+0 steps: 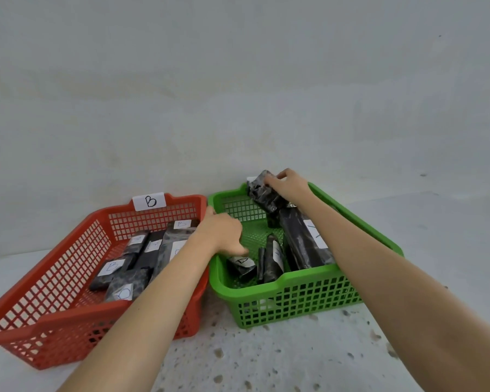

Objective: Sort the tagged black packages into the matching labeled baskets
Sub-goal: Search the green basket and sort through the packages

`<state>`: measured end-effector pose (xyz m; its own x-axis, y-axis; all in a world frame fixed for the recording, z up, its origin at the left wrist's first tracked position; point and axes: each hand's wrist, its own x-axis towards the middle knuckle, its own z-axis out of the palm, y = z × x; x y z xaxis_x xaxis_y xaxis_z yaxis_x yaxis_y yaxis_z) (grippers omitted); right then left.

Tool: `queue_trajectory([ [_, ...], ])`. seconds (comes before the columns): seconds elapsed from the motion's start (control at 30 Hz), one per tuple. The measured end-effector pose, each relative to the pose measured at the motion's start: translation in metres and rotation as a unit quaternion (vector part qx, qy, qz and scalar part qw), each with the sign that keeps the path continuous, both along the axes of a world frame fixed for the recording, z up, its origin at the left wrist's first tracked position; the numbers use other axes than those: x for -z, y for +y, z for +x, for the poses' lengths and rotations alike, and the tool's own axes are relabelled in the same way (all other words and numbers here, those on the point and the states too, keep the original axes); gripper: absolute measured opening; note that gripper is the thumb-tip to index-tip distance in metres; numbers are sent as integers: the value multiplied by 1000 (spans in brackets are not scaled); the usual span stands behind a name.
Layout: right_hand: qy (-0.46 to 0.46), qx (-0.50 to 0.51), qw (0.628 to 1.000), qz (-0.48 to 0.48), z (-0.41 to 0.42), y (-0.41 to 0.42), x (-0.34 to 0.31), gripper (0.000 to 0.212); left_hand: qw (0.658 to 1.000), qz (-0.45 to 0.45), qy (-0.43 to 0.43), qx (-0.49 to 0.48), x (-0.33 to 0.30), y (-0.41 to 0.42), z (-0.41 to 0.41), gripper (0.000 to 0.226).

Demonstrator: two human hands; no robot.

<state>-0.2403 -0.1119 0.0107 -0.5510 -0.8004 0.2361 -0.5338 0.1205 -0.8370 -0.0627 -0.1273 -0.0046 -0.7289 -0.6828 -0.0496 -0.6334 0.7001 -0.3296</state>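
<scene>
A red basket (51,281) with a "B" label (149,201) on its far rim holds several black packages (142,258) with white tags. To its right a green basket (303,292) holds several black packages (306,241). My right hand (287,185) grips one black package (263,193) above the green basket's far rim. My left hand (221,233) reaches over the green basket's left wall, fingers curled near a small tagged package (242,264); a grip on it is not visible. The green basket's label is hidden.
Both baskets stand side by side on a pale speckled surface (266,357) against a plain grey wall (238,94). Bare surface lies in front of the baskets and to the right of the green one.
</scene>
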Motion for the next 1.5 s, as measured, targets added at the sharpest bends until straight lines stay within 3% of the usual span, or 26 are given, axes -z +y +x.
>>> queue_trajectory([
  [0.1, 85, -55, 994, 34, 10, 0, 0, 42, 993, 62, -96, -9, 6, 8, -10, 57],
  [0.23, 211, -165, 955, 127, 28, 6, 3, 63, 993, 80, -91, -11, 3, 15, -11, 54],
  [0.33, 299, -198, 909, 213, 43, 9, 0, 68, 992, 111, -65, -16, -4, 13, -4, 38],
  [0.43, 361, -161, 901, 177, 56, 17, -17, 49, 988, 151, -24, -22, -9, 14, 0, 54],
  [0.5, 345, -192, 904, 167, 59, 28, -28, 33, 985, 167, -22, -23, -10, 19, 2, 62],
  [0.53, 318, -231, 895, 212, 61, 34, -31, 30, 987, 157, -29, -27, -10, 22, 2, 63],
  [0.6, 282, -298, 845, 342, 71, 47, -27, 29, 993, 98, -32, -49, -8, 30, 2, 66],
  [0.7, 380, -282, 776, 417, 84, 53, -2, 30, 996, 8, 23, -82, -8, 35, 3, 66],
  [0.8, 445, -266, 744, 421, 91, 55, 11, 50, 996, 34, 40, -70, -7, 35, 8, 69],
  [0.87, 458, -271, 730, 427, 87, 60, 4, 45, 996, 70, 22, -50, -4, 35, 11, 68],
  [1.0, 445, -271, 735, 434, 73, 65, -15, 36, 994, 103, -20, -32, 3, 37, 5, 70],
  [1.23, 436, -258, 762, 404, 63, 73, -7, 36, 990, 2, -123, -71, 16, 39, -2, 54],
  [1.3, 412, -259, 795, 363, 64, 73, -4, 34, 992, -6, -108, -67, 19, 38, -3, 53],
  [1.4, 330, -241, 882, 234, 53, 72, -16, 27, 995, -14, -88, -53, 22, 36, -1, 53],
  [1.5, 313, -198, 913, 169, 38, 69, -28, 26, 994, -23, -97, -52, 23, 36, 0, 51],
])
